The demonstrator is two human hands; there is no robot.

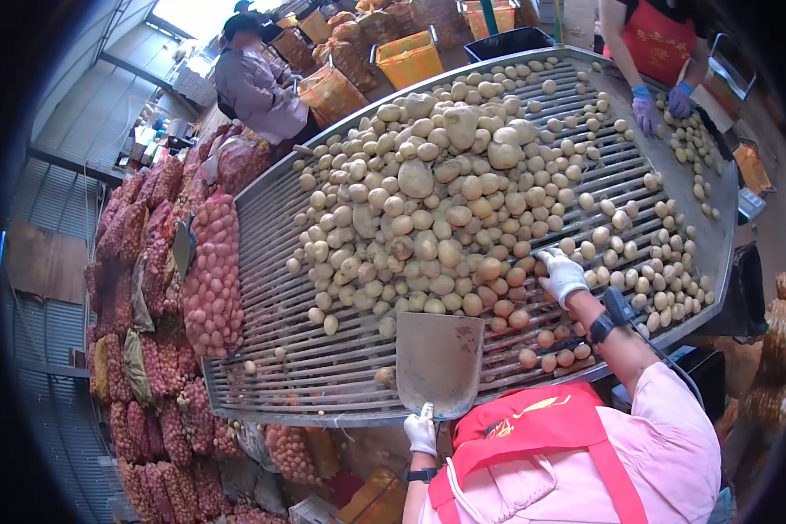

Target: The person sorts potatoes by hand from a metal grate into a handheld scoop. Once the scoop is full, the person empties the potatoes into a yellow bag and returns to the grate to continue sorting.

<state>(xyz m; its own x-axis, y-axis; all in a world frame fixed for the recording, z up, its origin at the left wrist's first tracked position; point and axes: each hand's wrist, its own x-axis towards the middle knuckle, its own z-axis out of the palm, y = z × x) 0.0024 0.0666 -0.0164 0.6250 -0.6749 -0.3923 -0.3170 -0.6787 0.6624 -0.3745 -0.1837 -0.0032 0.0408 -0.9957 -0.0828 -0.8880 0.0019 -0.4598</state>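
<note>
— While the left hand is clenched round the handle of the metal scoop, where do I find the potatoes?

— Heaped on the slatted bench, the pile thickest mid-grid and thinning toward us. The scoop's blade lies flat on the slats at the near rim, just short of the closest ones. My right hand lies spread and released on the pile's right flank, gripping nothing.

— How would I work it well?

— I'd judge: keep the blade low against the bars so nothing rolls under, and sweep with the flat of the right hand toward its mouth.

— Room?

— Bare slats left of the scoop give space to swing. The near rim is close, so loose ones could drop off. Red net sacks crowd the left edge; a co-worker's blue-gloved hands work the far right corner, well apart from mine.
</note>
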